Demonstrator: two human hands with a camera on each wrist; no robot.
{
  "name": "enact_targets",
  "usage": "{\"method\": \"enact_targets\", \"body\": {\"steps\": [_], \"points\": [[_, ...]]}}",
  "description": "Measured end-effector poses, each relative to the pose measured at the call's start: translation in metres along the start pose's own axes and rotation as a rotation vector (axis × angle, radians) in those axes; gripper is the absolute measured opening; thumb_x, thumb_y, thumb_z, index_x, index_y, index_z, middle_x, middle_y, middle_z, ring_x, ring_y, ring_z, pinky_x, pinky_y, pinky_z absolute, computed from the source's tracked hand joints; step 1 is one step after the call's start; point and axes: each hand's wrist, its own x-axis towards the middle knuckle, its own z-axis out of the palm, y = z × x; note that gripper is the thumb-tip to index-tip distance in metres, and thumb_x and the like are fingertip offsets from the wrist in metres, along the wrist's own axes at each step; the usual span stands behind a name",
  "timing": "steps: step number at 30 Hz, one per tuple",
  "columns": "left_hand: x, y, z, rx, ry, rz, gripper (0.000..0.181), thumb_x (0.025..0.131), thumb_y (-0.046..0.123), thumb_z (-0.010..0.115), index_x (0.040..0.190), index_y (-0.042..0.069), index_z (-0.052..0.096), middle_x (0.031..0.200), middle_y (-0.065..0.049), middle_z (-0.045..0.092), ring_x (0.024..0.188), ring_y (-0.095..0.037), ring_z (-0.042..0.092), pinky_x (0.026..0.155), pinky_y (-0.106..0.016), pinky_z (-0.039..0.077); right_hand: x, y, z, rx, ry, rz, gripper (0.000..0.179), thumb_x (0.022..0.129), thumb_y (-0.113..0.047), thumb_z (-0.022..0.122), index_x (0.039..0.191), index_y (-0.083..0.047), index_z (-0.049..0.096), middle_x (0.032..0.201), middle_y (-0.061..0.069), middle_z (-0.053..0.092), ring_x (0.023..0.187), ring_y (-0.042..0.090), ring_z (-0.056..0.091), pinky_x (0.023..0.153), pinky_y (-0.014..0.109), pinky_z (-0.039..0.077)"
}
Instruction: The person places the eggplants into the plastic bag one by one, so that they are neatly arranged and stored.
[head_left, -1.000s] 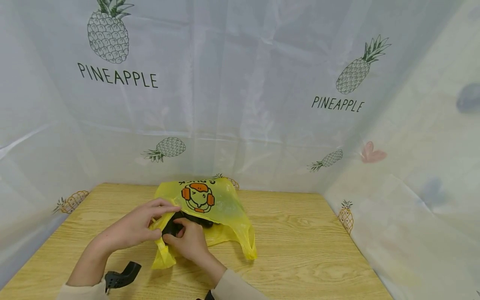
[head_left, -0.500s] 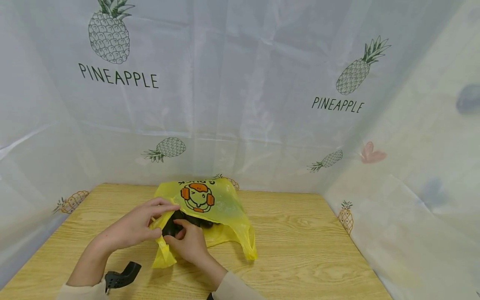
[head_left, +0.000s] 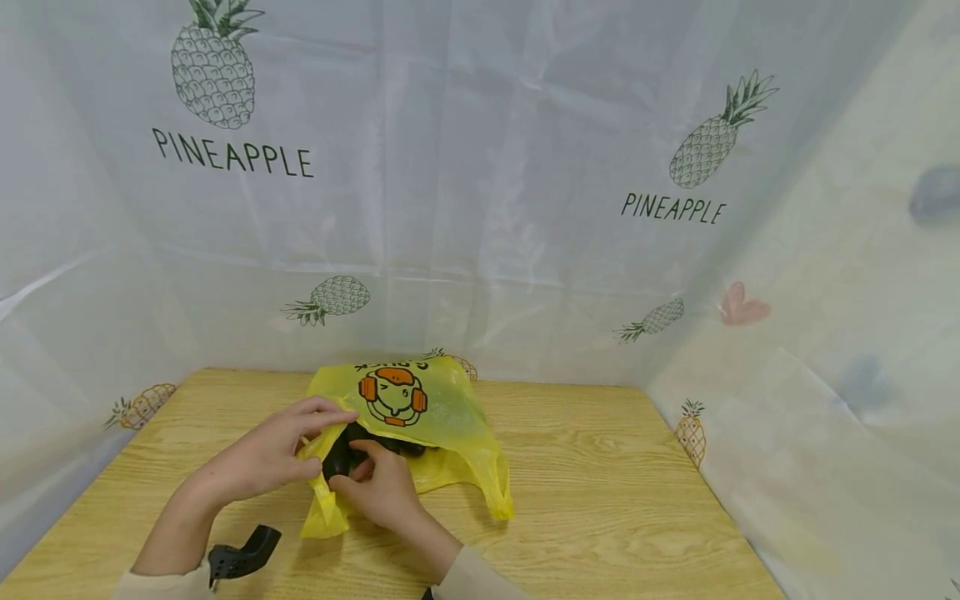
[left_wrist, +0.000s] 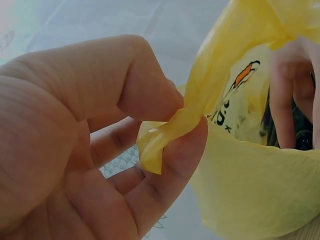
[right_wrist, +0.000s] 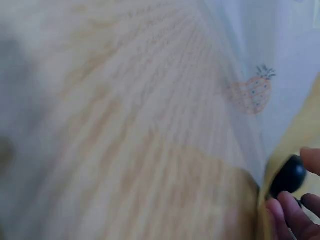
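Observation:
A yellow plastic bag [head_left: 450, 408] printed with a cartoon duck lies on its side, its mouth toward me. My left hand [head_left: 258, 454] is at the left of the mouth; in the left wrist view its thumb and fingers pinch a twisted strip of the bag [left_wrist: 195, 95]. My right hand [head_left: 382, 487] reaches into the mouth. Its thumb and fingers are round a glossy black rounded object [right_wrist: 290, 176], partly hidden by the fingers and the bag. More dark things [head_left: 412, 448] show deeper in the opening. The rest of the contents is covered by the yellow plastic.
The bag lies on a wood-grain table [head_left: 600, 483]. Behind and beside the table hang pale sheets [head_left: 480, 183] with pineapple prints. A black wrist mount [head_left: 243, 554] sticks out from the left sleeve.
The black things in the bag's mouth have shifted slightly under the right hand's fingers. The left hand keeps its place on the bag, and the bag has hardly moved.

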Motion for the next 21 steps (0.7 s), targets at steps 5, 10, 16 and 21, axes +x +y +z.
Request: {"method": "enact_targets", "body": {"steps": [5,10,16,21], "points": [[0.0,-0.001,-0.001,0.019,0.008,-0.007,0.068,0.086,-0.008,0.068,0.152,0.008,0.059,0.14,-0.01,0.054,0.071,-0.006,0.044,0.059,-0.029,0.041,-0.012,-0.002,-0.025,0.025,-0.126,-0.023,0.053,0.094,-0.028,0.082,0.141,-0.009,0.067,0.099,-0.002,0.072,0.081,0.0,0.064,0.071,0.019,0.054],[-0.001,-0.003,-0.001,0.026,0.005,-0.012,0.068,0.086,-0.007,0.069,0.151,0.008,0.059,0.138,-0.009,0.055,0.078,-0.008,0.046,0.061,-0.03,0.042,-0.029,-0.002,-0.059,0.056,-0.237,-0.034,0.045,0.098,-0.029,0.079,0.139,-0.014,0.069,0.116,0.004,0.073,0.092,0.004,0.069,0.08,0.02,0.057],[-0.004,-0.006,-0.001,-0.004,-0.022,0.005,0.069,0.088,-0.007,0.071,0.153,0.011,0.058,0.136,-0.006,0.054,0.082,-0.01,0.046,0.062,-0.03,0.042,-0.047,-0.003,-0.12,0.033,-0.262,-0.093,0.044,0.099,-0.027,0.078,0.141,-0.015,0.068,0.121,0.005,0.072,0.1,0.011,0.071,0.088,0.025,0.058],[-0.015,-0.012,-0.004,-0.036,-0.041,0.004,0.066,0.095,0.003,0.073,0.157,0.018,0.054,0.141,-0.007,0.053,0.083,-0.009,0.051,0.065,-0.028,0.048,-0.06,0.004,-0.18,-0.063,-0.166,-0.123,0.048,0.102,-0.029,0.074,0.146,-0.016,0.064,0.128,0.009,0.071,0.106,0.018,0.072,0.093,0.033,0.06]]}}
